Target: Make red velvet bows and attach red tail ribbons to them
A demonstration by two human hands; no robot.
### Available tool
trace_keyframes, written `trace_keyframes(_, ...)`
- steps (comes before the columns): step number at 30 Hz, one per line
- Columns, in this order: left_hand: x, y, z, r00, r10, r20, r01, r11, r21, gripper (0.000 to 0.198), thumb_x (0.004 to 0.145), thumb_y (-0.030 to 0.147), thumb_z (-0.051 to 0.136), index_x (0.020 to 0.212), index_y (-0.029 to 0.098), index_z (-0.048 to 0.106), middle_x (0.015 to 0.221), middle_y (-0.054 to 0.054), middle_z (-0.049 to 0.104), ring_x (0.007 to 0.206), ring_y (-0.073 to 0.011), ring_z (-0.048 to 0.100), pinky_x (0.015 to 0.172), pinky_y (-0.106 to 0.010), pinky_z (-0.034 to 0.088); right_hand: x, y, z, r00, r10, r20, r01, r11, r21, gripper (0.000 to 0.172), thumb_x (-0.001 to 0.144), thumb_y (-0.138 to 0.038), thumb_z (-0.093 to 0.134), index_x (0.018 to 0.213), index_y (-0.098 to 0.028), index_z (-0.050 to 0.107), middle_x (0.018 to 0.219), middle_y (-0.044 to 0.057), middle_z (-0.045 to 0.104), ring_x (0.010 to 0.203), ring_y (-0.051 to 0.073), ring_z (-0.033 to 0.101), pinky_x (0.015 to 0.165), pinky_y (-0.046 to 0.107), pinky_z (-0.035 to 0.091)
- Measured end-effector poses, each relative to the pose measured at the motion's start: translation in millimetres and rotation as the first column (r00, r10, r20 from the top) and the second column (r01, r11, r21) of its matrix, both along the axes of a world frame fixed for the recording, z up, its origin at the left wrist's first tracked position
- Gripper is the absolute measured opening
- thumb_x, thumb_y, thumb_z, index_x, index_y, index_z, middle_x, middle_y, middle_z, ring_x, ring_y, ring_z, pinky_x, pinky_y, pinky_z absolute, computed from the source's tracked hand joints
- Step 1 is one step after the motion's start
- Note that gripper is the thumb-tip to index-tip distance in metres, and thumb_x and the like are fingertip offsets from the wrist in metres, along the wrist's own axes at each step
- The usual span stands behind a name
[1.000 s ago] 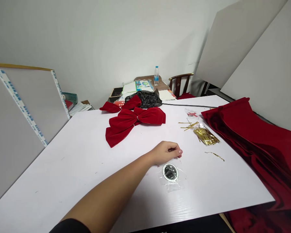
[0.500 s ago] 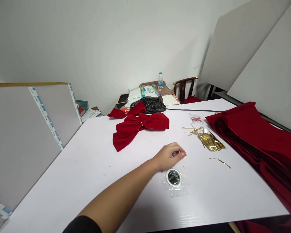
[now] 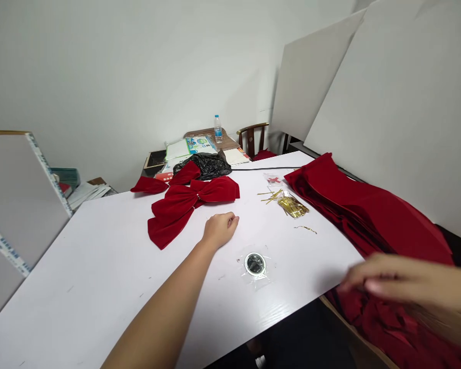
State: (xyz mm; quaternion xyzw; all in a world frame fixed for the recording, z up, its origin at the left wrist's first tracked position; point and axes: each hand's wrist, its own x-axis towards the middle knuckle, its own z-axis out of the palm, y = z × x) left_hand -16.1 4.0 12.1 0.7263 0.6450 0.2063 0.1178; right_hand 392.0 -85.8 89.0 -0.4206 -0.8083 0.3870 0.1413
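1. The left hand (image 3: 221,229) rests on the counter (image 3: 111,266), fingers loosely curled, palm hidden. The right hand (image 3: 372,279) is blurred at the counter's near right corner; I cannot tell whether it holds anything.
2. Red bows (image 3: 215,189) lie just beyond the left hand, reaching leftward: three, two of them overlapping.
3. One round disc (image 3: 255,264) in clear film lies near the left hand, to its right.
4. Farther right: one gold tie bundle (image 3: 293,206) and one separate gold tie (image 3: 306,228).
5. One stack of red cloth (image 3: 361,205) lies beyond the right hand.
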Motion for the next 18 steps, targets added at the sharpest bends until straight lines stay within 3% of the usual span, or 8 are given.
trace_keyframes(2, -2, 1, -0.1, 0.999, -0.046, 0.013, 0.046, 0.999, -0.002, 0.033, 0.098, 0.042, 0.050, 0.076, 0.021, 0.064, 0.072, -0.003, 0.066, 0.069, -0.0197, 0.055, 0.064, -0.031, 0.026, 0, 50, 21.7, 0.996, 0.011, -0.083, -0.012, 1.000, -0.021, 0.051, 0.094, -0.072, 0.046, 0.093, -0.035, 0.081, 0.111, 0.011, 0.076, 0.107, 0.032, 0.073, 0.095, 0.049, 0.062)
trace_keyframes(3, -3, 1, 0.0, 0.998, -0.066, 0.018, 0.066, 0.998, -0.003, 0.033, 0.097, 0.042, 0.050, 0.076, 0.021, 0.064, 0.071, -0.003, 0.066, 0.068, -0.0193, 0.054, 0.063, -0.031, 0.025, -1, 77, 31.5, 0.989, -0.133, -0.070, 0.141, 0.983, 0.116, 0.048, 0.097, -0.065, 0.047, 0.106, -0.032, 0.080, 0.120, 0.011, 0.074, 0.111, 0.031, 0.071, 0.100, 0.047, 0.059)
trace_keyframes(4, -5, 1, 0.1, 0.996, -0.084, 0.027, 0.084, 0.996, -0.001, 0.033, 0.097, 0.042, 0.050, 0.075, 0.021, 0.063, 0.071, -0.003, 0.065, 0.068, -0.0189, 0.053, 0.063, -0.031, 0.025, -3, 105, 38.9, 0.960, -0.279, 0.001, 0.266, 0.919, 0.292, 0.044, 0.098, -0.056, 0.049, 0.120, -0.028, 0.076, 0.129, 0.012, 0.071, 0.118, 0.030, 0.068, 0.106, 0.047, 0.056)
trace_keyframes(5, -6, 1, 0.1, 0.994, -0.101, 0.046, 0.101, 0.995, 0.005, 0.034, 0.097, 0.042, 0.050, 0.074, 0.021, 0.063, 0.070, -0.003, 0.064, 0.067, -0.0184, 0.052, 0.064, -0.031, 0.026, -4, 131, 43.1, 0.919, -0.384, 0.093, 0.304, 0.838, 0.453, 0.043, 0.097, -0.045, 0.050, 0.124, -0.021, 0.073, 0.131, 0.016, 0.069, 0.119, 0.031, 0.066, 0.106, 0.047, 0.054)
trace_keyframes(7, -8, 2, 0.0, 0.984, -0.138, 0.110, 0.135, 0.990, 0.027, 0.034, 0.096, 0.042, 0.050, 0.075, 0.020, 0.064, 0.068, -0.002, 0.062, 0.066, -0.0172, 0.051, 0.065, -0.030, 0.028, -6, 177, 41.6, 0.831, -0.494, 0.256, 0.225, 0.719, 0.658, 0.043, 0.096, -0.029, 0.047, 0.130, -0.014, 0.069, 0.132, 0.020, 0.066, 0.122, 0.032, 0.062, 0.105, 0.045, 0.051)
trace_keyframes(9, -9, 2, -0.3, 0.971, -0.167, 0.173, 0.161, 0.986, 0.050, 0.034, 0.096, 0.042, 0.050, 0.075, 0.019, 0.065, 0.066, -0.002, 0.060, 0.066, -0.0162, 0.049, 0.066, -0.030, 0.030, -7, 209, 30.7, 0.766, -0.527, 0.369, 0.106, 0.670, 0.735, 0.042, 0.098, -0.025, 0.045, 0.131, -0.015, 0.068, 0.136, 0.019, 0.063, 0.125, 0.032, 0.057, 0.101, 0.044, 0.050)
trace_keyframes(14, -10, 2, -1.5, 0.960, -0.187, 0.210, 0.176, 0.982, 0.067, 0.034, 0.095, 0.041, 0.051, 0.075, 0.018, 0.066, 0.066, -0.001, 0.059, 0.065, -0.0151, 0.047, 0.066, -0.029, 0.031, -5, 244, 6.0, 0.736, -0.506, 0.448, 0.013, 0.673, 0.739, 0.035, 0.096, -0.025, 0.051, 0.122, -0.017, 0.073, 0.131, 0.018, 0.064, 0.124, 0.034, 0.055, 0.096, 0.046, 0.047)
trace_keyframes(18, -9, 3, -1.7, 0.956, -0.198, 0.216, 0.187, 0.980, 0.072, 0.033, 0.095, 0.039, 0.051, 0.075, 0.017, 0.066, 0.066, -0.001, 0.059, 0.065, -0.0149, 0.048, 0.065, -0.029, 0.031, -2, 255, 7.6, 0.716, -0.496, 0.491, -0.028, 0.683, 0.730, 0.039, 0.094, -0.033, 0.055, 0.128, -0.021, 0.069, 0.128, 0.015, 0.064, 0.122, 0.032, 0.055, 0.091, 0.042, 0.046)
